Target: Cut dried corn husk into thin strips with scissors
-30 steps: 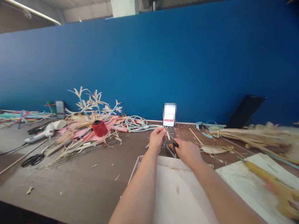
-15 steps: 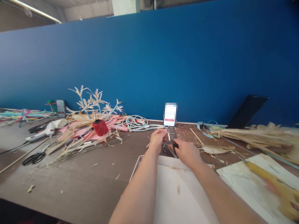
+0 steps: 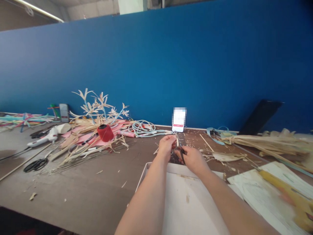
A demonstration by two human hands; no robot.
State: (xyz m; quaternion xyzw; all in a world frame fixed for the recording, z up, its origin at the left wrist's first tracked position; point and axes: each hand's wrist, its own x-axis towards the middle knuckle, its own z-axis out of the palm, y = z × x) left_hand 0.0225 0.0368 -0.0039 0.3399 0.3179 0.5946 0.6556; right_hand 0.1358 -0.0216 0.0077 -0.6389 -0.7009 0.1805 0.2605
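Note:
Pinched in my left hand [image 3: 167, 146] is a small pale strip [image 3: 177, 142], which looks like dried husk. My right hand [image 3: 195, 158] grips dark-handled scissors [image 3: 182, 155], their blades pointing up and away beside the strip. Both hands are close together just beyond the far wall of a white box [image 3: 182, 168]. Whether the blades touch the strip is too small to tell. A lit phone [image 3: 178, 120] leans upright against the blue partition, right behind the fingers.
On the left lie a red thread spool [image 3: 105, 133], husk flowers [image 3: 94, 106], a white glue gun [image 3: 46, 138] and black scissors [image 3: 36, 164]. Blue-white cord [image 3: 143, 128] is coiled at the back. To the right are a husk bundle [image 3: 264, 145] and a yellow tool [image 3: 283, 187] on paper.
The scissors in my right hand have turned slightly, and their handles look closer together. My left hand keeps its pinch nearly in place. The view has shifted a little.

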